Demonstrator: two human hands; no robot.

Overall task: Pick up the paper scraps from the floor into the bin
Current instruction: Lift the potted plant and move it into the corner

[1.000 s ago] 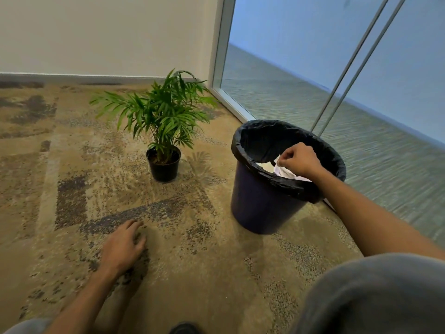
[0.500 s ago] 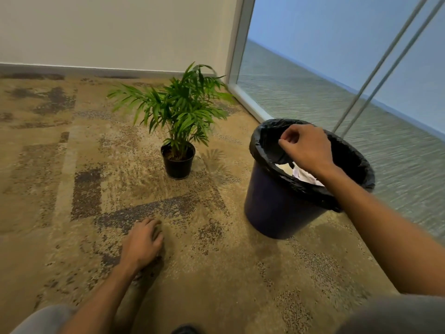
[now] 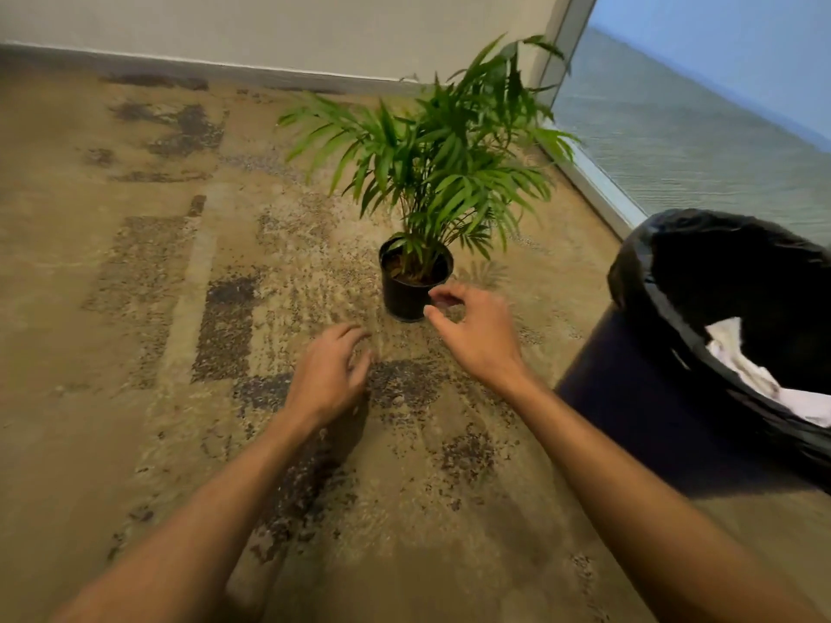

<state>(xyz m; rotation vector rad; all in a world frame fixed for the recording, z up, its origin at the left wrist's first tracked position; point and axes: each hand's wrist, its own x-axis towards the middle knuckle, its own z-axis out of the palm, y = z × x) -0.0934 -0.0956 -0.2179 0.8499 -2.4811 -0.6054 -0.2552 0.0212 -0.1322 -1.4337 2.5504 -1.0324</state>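
The dark blue bin (image 3: 629, 411) with a black liner stands at the right edge, and white paper scraps (image 3: 760, 379) lie inside it. My right hand (image 3: 476, 335) hovers over the carpet left of the bin, just in front of the plant pot, fingers loosely spread and empty. My left hand (image 3: 328, 375) is lower and to the left, over the carpet with fingers relaxed, holding nothing. I see no loose paper scraps on the visible carpet.
A small palm in a black pot (image 3: 413, 285) stands on the patterned carpet just beyond my right hand. A wall with a baseboard (image 3: 225, 71) runs along the back. A glass panel with a metal frame (image 3: 598, 191) borders the right side.
My right hand left the bin's rim and swung left toward the plant pot, now empty. My left hand lifted off the carpet. The view shifted left, pushing the bin to the right edge.
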